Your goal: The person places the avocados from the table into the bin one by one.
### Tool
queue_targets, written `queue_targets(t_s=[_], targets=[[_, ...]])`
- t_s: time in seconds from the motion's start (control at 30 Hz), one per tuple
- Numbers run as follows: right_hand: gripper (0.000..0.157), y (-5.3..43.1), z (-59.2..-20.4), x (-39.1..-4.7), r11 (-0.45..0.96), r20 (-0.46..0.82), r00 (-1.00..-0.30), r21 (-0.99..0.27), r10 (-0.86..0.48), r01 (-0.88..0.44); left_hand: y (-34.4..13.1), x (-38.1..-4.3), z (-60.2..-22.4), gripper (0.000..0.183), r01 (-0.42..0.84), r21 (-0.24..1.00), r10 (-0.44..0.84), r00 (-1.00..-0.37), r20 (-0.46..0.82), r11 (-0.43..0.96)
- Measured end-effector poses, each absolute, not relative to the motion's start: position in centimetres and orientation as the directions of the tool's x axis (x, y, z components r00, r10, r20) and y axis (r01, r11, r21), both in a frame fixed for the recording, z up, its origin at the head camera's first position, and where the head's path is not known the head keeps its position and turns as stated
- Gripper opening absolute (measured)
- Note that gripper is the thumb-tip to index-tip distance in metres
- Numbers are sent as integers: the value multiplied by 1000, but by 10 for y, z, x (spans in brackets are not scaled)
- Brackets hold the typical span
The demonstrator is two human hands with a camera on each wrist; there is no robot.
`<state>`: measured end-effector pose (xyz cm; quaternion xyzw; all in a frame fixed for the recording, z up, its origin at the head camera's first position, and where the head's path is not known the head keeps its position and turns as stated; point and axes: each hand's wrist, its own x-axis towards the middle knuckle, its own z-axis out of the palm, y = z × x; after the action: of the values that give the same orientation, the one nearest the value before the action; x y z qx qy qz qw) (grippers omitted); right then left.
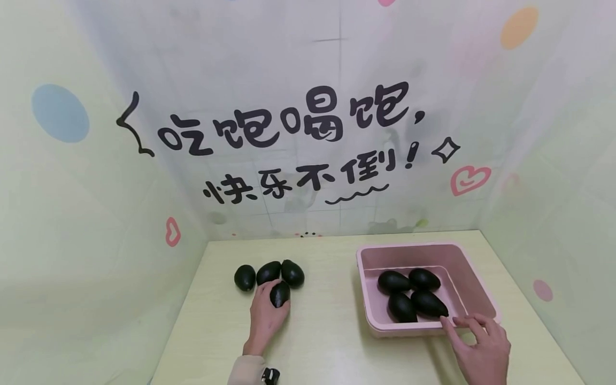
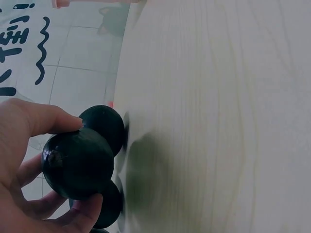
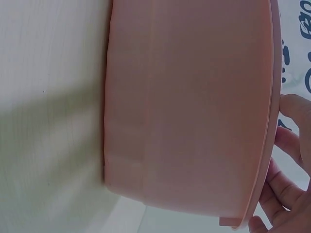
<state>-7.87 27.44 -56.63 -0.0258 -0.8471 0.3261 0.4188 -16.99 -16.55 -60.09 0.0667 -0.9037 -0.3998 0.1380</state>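
Observation:
My left hand grips a dark avocado between thumb and fingers, close in front of several other avocados on the left of the table. In the left wrist view the held avocado looks round and glossy dark green, and it partly hides the ones behind. My right hand rests its fingertips along the near rim of a pink plastic basin. Several avocados lie together inside it. From the right wrist, the basin's outer wall fills the middle, with fingertips right at the rim.
The pale wooden table carries the basin on its right side. Beyond the back edge stands a light printed wall with large black lettering, and similar coverings rise at both sides. A dark band circles my left wrist below the sleeve.

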Motion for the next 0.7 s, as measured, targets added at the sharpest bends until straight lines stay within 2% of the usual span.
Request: queue_targets(t_s=[0.1,0.27,0.43,0.7], targets=[[24,274,-569,-80,784,715,-623,-568,318,-252,-166,-168,-599,54,1,740,-224,-953,205,673],[35,273,-574,-80,774,739,-586,-569,333,-278,-165,-167,-595,54,14,732,-210,-954,213,681],[28,273,-573,-81,771,737,-589,-572,333,-281,-164,-166,-589,54,30,724,-191,-956,221,689],[25,273,-572,-81,767,735,-589,-576,335,-283,-157,-165,-577,52,67,713,-143,-962,230,698]])
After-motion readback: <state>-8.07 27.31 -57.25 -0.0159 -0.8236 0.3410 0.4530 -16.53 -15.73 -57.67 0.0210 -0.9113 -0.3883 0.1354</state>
